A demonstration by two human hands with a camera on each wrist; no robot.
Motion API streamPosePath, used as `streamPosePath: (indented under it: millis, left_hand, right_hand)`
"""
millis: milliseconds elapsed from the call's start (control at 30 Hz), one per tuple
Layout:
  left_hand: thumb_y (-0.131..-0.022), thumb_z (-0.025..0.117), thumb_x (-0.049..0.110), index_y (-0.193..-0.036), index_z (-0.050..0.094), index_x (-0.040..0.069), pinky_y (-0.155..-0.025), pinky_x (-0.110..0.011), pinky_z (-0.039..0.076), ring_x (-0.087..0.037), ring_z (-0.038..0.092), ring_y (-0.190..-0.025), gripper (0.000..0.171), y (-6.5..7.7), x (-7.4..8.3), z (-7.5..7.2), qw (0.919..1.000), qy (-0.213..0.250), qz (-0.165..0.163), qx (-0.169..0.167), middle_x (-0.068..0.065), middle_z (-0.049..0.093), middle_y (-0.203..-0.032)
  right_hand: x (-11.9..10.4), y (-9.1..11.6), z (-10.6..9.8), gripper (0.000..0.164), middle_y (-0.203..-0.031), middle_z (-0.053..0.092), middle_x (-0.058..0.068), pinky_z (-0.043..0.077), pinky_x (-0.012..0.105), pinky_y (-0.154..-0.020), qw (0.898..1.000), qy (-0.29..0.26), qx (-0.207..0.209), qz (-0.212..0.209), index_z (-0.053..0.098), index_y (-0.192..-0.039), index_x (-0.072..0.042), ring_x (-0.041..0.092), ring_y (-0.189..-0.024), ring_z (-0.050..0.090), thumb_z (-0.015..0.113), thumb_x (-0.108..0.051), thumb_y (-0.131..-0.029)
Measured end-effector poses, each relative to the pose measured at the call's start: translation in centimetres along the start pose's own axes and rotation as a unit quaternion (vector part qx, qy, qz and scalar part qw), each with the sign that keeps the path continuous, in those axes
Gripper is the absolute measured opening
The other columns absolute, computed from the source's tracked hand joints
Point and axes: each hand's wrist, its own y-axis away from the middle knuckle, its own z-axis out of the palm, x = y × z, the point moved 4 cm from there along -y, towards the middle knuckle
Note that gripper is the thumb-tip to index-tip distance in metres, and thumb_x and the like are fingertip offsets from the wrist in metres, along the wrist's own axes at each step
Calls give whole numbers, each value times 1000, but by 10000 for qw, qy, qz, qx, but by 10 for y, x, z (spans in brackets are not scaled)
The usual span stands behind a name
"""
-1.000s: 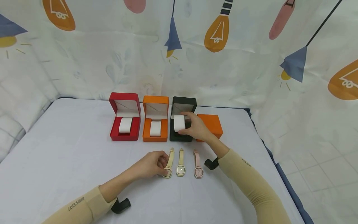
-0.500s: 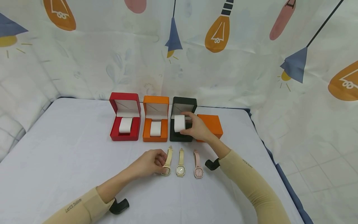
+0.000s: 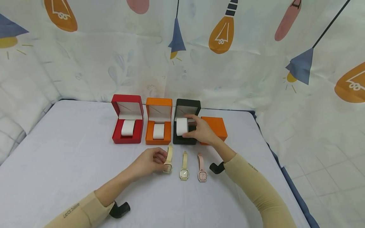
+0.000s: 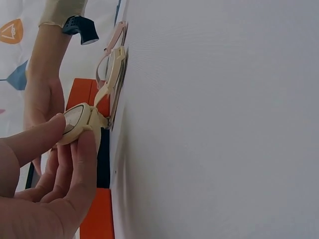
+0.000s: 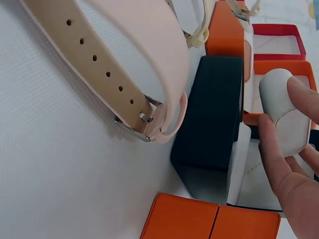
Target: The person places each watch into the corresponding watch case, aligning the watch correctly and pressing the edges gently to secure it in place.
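My left hand (image 3: 149, 163) pinches a cream-strapped wristwatch (image 3: 169, 154) between thumb and fingers, its strap pointing up and away. The left wrist view shows thumb and fingers gripping the round-cornered watch case (image 4: 75, 119). My right hand (image 3: 200, 129) grips a white watch cushion (image 3: 182, 127) between thumb and fingers, over the dark, lidded-open watch box (image 3: 185, 140). Seen from the right wrist, the rounded cushion (image 5: 281, 99) is out in front of the box interior. A second cream watch (image 3: 184, 173) and a pink watch (image 3: 202, 175) lie on the table to the right of the left hand.
Left of the dark box stand an open orange watch box (image 3: 167, 134) and an open red one (image 3: 138, 133), each with a white cushion (image 3: 158, 131) inside. A closed orange box (image 3: 216, 125) sits behind the right wrist. A patterned curtain (image 3: 128, 63) hangs beyond the white table.
The left hand has carried the cream watch up and slightly left, away from the other two watches. The right hand with the cushion has barely moved.
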Motion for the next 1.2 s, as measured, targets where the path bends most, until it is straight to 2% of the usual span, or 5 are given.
streamPosePath:
  millis: [233, 500, 667, 933, 1200]
  left_hand:
    - [-87, 83, 11, -117, 64, -3, -76, -29, 60, -24, 66, -89, 38, 1, 1, -6, 9989, 421, -103, 198, -11, 67, -99]
    - [-88, 82, 10, -122, 63, -4, -79, -30, 60, -25, 65, -96, 42, -1, 3, -13, 9965, 738, -67, 376, -12, 66, -107]
    - [-89, 82, 12, -124, 62, -4, -81, -33, 60, -26, 66, -98, 44, -4, 2, -17, 9946, 934, -131, 429, -13, 67, -108]
    - [-90, 81, 10, -126, 60, -6, -87, -42, 60, -26, 69, -98, 44, -7, 1, -21, 9909, 1228, -264, 488, -16, 69, -110]
    - [-90, 81, 11, -128, 60, -5, -86, -38, 60, -25, 69, -99, 47, -10, 0, -24, 9883, 1405, -292, 515, -16, 67, -114]
  right_hand:
    - [-2, 3, -1, 79, -138, 59, 6, 57, 40, -91, 10000, -26, -3, -51, 52, -148, -18, 24, -118, 63, 92, -18, -80]
    - [0, 7, 1, 79, -136, 57, 14, 60, 34, -83, 9996, -248, -142, -83, 50, -150, -15, 30, -98, 71, 88, -8, -81]
    - [1, 10, 2, 78, -138, 55, 14, 60, 33, -84, 9996, -199, -176, -85, 48, -151, -13, 28, -100, 70, 86, -6, -83]
    - [1, 17, 5, 78, -139, 53, 11, 60, 33, -83, 9986, -474, -218, -35, 51, -147, -11, 30, -109, 66, 88, -2, -80]
    - [-1, 23, 11, 81, -144, 52, 5, 60, 31, -84, 9971, -588, -437, -180, 50, -147, -9, 27, -118, 62, 90, 0, -77]
